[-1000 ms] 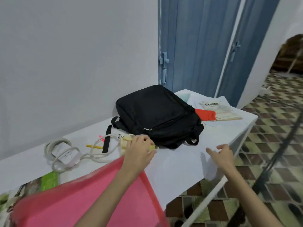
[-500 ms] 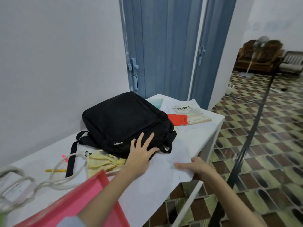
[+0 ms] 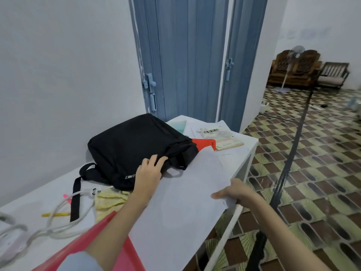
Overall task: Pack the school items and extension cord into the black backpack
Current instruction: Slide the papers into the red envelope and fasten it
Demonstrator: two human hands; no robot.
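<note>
Backpack (image 3: 136,147) first: it lies flat near the wall side of the table (image 3: 248,151), toward the far end, and as far as you can see it is not yet opened. Your left hand (image 3: 149,170) is on its near front edge, fingers curled into the black fabric beside the handle loop, so you seem to be getting hold of the bag to open it or steady it. Your right hand (image 3: 233,191) pinches the near corner of a large white sheet of paper (image 3: 185,194) at the table's open edge, thumb on top, with the sheet's far corner lifted toward the bag.

Packing looks barely begun. The white extension cord (image 3: 64,218) is coiled loosely at the near left of the table, one loop lying over the backpack strap (image 3: 75,198). A yellow pencil (image 3: 55,214) and a pink pen (image 3: 67,198) lie beside that strap, and a yellow cloth (image 3: 111,198) sits just in front of the bag. Beyond the bag, at the far corner, you have a book (image 3: 220,137) and an orange item (image 3: 205,144) touching it. A pink folder (image 3: 101,241) lies under your left forearm.

Next you probably need the zipper (image 3: 130,176) run open, since the paper has nowhere to go otherwise. Keep the sheet flat as you feed it in, or it may crease against the bag's mouth.
</note>
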